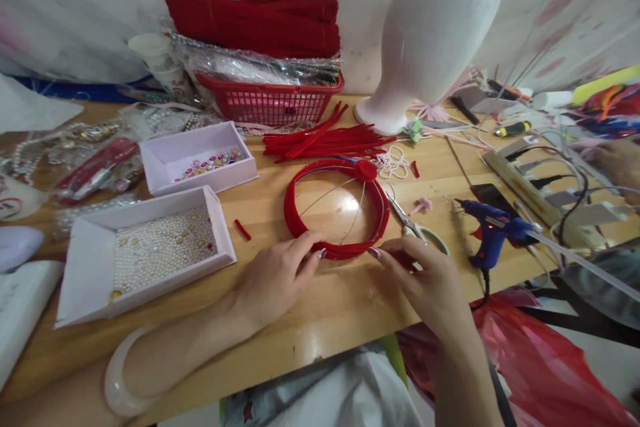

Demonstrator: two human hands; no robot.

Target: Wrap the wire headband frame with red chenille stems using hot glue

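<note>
A round red velvety ring point(291, 213) with thin wires across its middle lies on the wooden table, a red coil point(366, 171) at its upper right. At its near left edge, my left hand point(283, 273) pinches the rim between thumb and fingers. My right hand point(420, 273) touches the near right edge, thumb and index finger together at the rim; its other fingers are curled. Scissors point(417, 227) lie just beyond my right hand, partly hidden by it. Behind the ring is a pile of red fuzzy sticks point(325, 141).
White boxes of beads point(150, 290) and gems point(200, 180) stand left. A red basket point(275, 103) and white head form point(433, 33) are behind. A blue glue gun point(493, 230), power strip point(525, 193) and another person's hand point(613, 160) are right.
</note>
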